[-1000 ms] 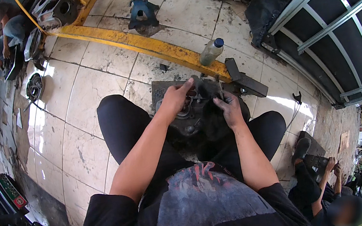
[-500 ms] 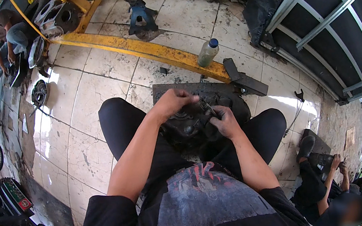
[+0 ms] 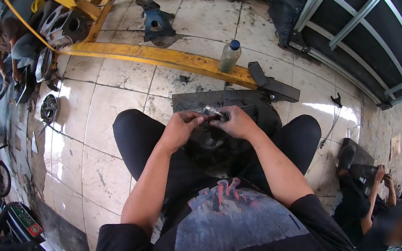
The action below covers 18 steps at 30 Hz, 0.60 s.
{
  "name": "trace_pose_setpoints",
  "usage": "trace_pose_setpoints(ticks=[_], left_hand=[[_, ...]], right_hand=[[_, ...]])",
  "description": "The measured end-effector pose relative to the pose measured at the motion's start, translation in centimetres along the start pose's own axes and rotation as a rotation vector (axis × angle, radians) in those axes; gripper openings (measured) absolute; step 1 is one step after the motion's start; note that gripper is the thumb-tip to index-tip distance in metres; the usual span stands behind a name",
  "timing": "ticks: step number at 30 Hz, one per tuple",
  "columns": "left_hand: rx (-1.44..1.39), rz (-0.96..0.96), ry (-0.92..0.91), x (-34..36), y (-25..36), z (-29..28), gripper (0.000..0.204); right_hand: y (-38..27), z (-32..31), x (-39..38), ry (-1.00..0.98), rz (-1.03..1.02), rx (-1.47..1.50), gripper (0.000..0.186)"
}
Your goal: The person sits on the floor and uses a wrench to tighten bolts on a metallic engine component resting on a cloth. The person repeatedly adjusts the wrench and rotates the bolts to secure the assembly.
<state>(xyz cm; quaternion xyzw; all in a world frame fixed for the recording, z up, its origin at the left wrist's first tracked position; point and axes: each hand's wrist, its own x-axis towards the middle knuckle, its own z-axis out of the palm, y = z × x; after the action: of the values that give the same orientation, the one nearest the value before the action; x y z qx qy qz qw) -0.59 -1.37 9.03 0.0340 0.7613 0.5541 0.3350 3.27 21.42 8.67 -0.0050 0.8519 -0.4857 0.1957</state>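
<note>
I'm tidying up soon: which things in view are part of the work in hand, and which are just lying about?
In use, it seems:
shiny metal piece, held by the right hand, left hand close by
dark greasy assembly beneath both hands

Apparently just lying about:
blue-capped bottle at the yellow beam
blue stand beyond the beam
round metal part, far left

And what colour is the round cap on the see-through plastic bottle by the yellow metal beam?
Dark blue; the round cap shows best in the head view.
</note>
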Motion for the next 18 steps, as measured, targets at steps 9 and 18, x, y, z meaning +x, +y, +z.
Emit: trace_pose_setpoints(ticks=[9,18], left_hand=[[0.232,-0.245,-0.173,-0.4,-0.2,0.7,0.057],[0.007,-0.314,0.211,4.0,-3.0,1.6,0.051]], right_hand=[[1.5,1.0,1.2,0.366,0.136,0.142,0.023],[2.8,2.1,6.7,0.499,0.197,0.041,0.028]])
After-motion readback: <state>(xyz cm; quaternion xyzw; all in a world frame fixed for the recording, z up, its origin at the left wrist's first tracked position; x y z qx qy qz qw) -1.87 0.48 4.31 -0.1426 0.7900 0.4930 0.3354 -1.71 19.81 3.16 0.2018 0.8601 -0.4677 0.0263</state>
